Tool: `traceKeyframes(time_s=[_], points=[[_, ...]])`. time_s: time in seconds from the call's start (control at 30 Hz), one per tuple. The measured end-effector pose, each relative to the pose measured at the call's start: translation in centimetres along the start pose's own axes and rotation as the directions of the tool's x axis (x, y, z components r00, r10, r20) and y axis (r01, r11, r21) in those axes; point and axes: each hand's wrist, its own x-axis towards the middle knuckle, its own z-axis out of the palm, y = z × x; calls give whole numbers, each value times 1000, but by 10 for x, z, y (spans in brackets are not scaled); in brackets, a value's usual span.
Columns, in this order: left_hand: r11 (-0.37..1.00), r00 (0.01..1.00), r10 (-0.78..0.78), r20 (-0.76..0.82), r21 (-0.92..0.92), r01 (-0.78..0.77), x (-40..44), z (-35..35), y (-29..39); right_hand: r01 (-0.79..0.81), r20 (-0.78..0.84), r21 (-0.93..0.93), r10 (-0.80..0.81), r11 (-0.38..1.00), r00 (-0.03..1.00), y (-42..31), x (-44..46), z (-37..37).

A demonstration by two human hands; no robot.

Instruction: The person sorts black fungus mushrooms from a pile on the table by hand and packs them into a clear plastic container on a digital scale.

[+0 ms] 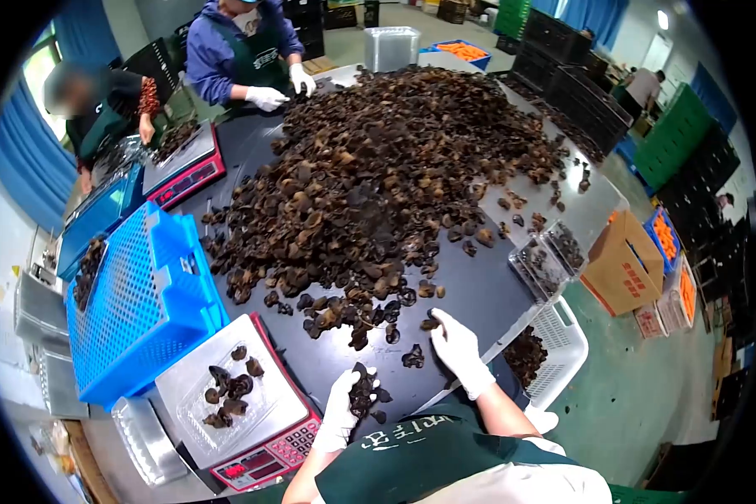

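My left hand [341,413], in a white glove, is closed around a small clump of dark wood ear mushrooms [362,393] near the table's front edge. To its right, my gloved right hand [457,351] has its fingertips together at a small wood ear piece [429,324]. One loose wood ear [413,357] lies between the two hands. Beyond them a large heap of wood ear mushrooms [370,185] covers much of the dark tabletop [470,277]. Left of my left hand, a clear plastic tray [212,413] with several wood ears rests on a red-framed scale [265,370].
A blue perforated crate [134,294] stands at the left, beyond the scale. Clear filled boxes [539,267] sit at the right edge, above a white basket [567,344]. Two people work across the table, one with white gloves [267,98]. A cardboard box [623,262] stands right.
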Motion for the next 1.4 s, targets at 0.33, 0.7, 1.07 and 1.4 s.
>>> traceKeyframes(time_s=[0.33,0.7,1.07,1.4], points=[[983,985,108,135,134,-126,4,-11,1,457,146,2,-452,889,880,-28,53,60],[987,988,57,142,138,-77,2,-23,-1,405,298,23,-393,914,870,-37,25,36],[979,970,42,241,183,-88,-6,-10,-1,639,489,301,-690,708,534,-78,-21,30],[986,971,-166,171,49,160,-12,-16,-3,300,54,-73,-297,951,953,-62,126,69]])
